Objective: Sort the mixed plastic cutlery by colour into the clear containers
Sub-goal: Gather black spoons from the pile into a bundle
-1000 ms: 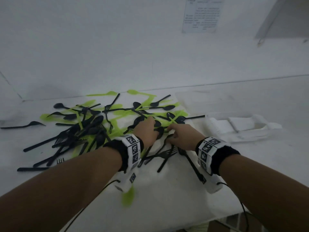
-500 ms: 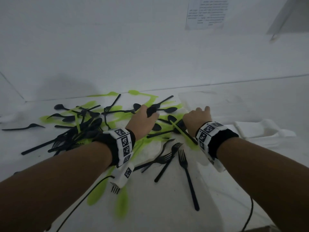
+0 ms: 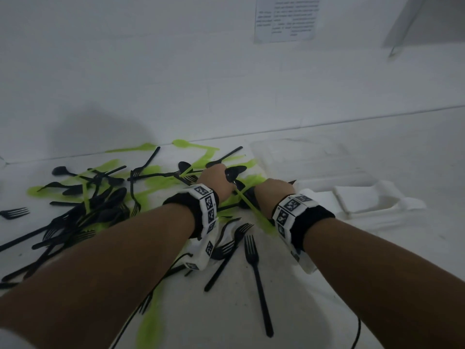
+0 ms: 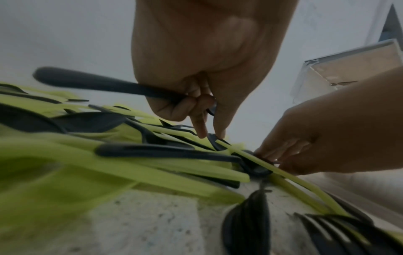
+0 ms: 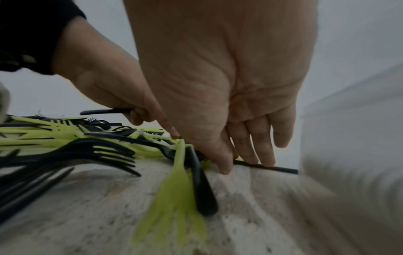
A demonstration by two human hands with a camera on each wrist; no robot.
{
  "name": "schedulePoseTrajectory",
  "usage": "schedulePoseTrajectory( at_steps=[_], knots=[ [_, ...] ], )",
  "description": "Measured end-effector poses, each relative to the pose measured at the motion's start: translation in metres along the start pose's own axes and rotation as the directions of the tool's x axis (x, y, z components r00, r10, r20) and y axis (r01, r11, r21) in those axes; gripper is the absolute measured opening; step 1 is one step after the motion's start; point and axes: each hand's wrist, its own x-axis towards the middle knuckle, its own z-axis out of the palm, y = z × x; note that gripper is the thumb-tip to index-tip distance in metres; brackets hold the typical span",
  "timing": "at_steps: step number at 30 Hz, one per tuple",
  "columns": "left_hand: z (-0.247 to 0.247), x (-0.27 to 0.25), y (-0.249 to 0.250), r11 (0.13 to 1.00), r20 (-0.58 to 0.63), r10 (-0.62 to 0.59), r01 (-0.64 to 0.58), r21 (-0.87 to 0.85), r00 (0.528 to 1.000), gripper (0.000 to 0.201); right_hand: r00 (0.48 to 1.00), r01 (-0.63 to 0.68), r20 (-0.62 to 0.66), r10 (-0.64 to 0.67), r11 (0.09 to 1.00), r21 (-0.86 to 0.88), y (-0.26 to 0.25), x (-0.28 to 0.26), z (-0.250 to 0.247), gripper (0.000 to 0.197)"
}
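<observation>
Left hand [image 3: 216,181] over the heap of black and green cutlery [image 3: 105,195], a black spoon [image 3: 234,172] sticking out of its grip. Right hand [image 3: 273,193] just beside it, fingers hidden. Clear container [image 3: 299,157] beyond the hands; two black forks [image 3: 254,263] lie between the forearms

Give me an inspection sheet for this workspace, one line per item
Surface: white speckled table, dimly lit.
Job's things: black and green cutlery mixed in a heap; clear container behind it, contents unclear.
Clutter: white moulded tray at right.
Hands: left hand holds a black utensil; right hand pinches a black handle lying on the table.
Cables: black wrist-camera leads trailing across the table.
Surroundings: white wall, printed notice.
</observation>
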Motion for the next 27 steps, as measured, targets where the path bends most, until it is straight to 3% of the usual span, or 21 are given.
schedulePoseTrajectory(
  at_steps=[3, 9, 14, 17, 23, 27],
  knots=[
    [0.010, 0.008, 0.003, 0.999, -0.005, -0.037, 0.037, 0.016, 0.999, 0.029, 0.999, 0.013, -0.053, -0.011, 0.999, 0.050, -0.002, -0.001, 0.005, 0.025],
    [0.019, 0.016, 0.008, 0.984, -0.037, -0.159, 0.155, -0.093, 0.987, 0.029, 0.997, 0.057, -0.053, -0.056, 0.998, 0.009, 0.002, 0.005, 0.007, 0.024],
    [0.009, 0.014, 0.014, 0.958, -0.136, -0.132, 0.091, -0.273, 0.982, 0.017, 0.995, 0.078, -0.064, -0.078, 0.997, 0.000, 0.003, 0.008, 0.009, 0.023],
    [-0.010, 0.011, 0.006, 0.917, -0.266, -0.201, 0.085, -0.390, 0.943, 0.015, 0.997, 0.058, -0.058, -0.059, 0.998, -0.008, 0.005, 0.012, 0.009, 0.019],
    [-0.045, -0.002, -0.023, 0.859, -0.376, -0.221, -0.003, -0.512, 0.900, 0.023, 0.993, 0.044, -0.103, -0.055, 0.994, -0.104, -0.003, 0.020, 0.004, 0.021],
    [-0.062, -0.015, -0.043, 0.827, -0.493, -0.265, -0.068, -0.559, 0.829, 0.019, 0.990, 0.073, -0.121, -0.080, 0.996, -0.056, -0.007, 0.025, -0.005, 0.019]
  ],
)
